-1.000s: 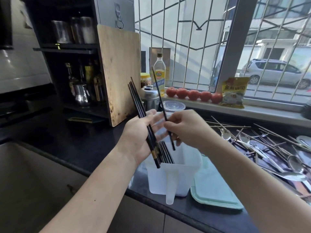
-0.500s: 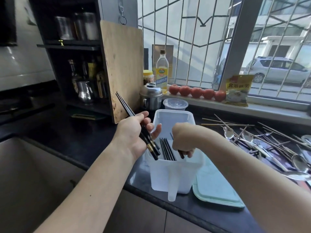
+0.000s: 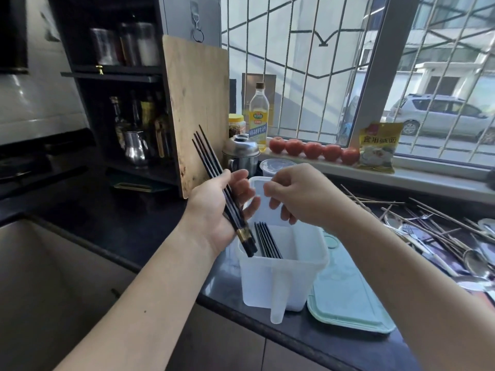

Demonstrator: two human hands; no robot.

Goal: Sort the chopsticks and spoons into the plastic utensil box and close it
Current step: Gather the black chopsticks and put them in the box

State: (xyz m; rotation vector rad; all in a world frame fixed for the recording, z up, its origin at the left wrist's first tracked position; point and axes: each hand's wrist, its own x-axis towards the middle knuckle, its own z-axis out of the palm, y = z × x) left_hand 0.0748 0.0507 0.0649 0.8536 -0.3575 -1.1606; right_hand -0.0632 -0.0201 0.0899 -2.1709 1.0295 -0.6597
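Observation:
A translucent white plastic utensil box (image 3: 281, 285) stands at the counter's front edge with several black chopsticks (image 3: 266, 241) lying in its left compartment. My left hand (image 3: 217, 212) grips a bundle of black chopsticks (image 3: 211, 167) slanting up to the left, just left of the box. Over the box's far rim my right hand (image 3: 300, 194) hovers with loosely curled fingers and holds nothing. The box's pale green lid (image 3: 345, 298) lies flat to the right. Spoons and thin chopsticks (image 3: 439, 236) are scattered on the counter at the right.
A wooden cutting board (image 3: 198, 111) leans on a dark shelf behind my left hand. A steel pot (image 3: 241, 153), a clear tub (image 3: 276, 167), an oil bottle (image 3: 258, 116) and tomatoes (image 3: 312, 149) stand by the window sill. A sink (image 3: 40, 277) lies at the lower left.
My right hand has let go of the chopstick it lowered into the box and has risen empty above the rim. My left hand lifted its bundle slightly.

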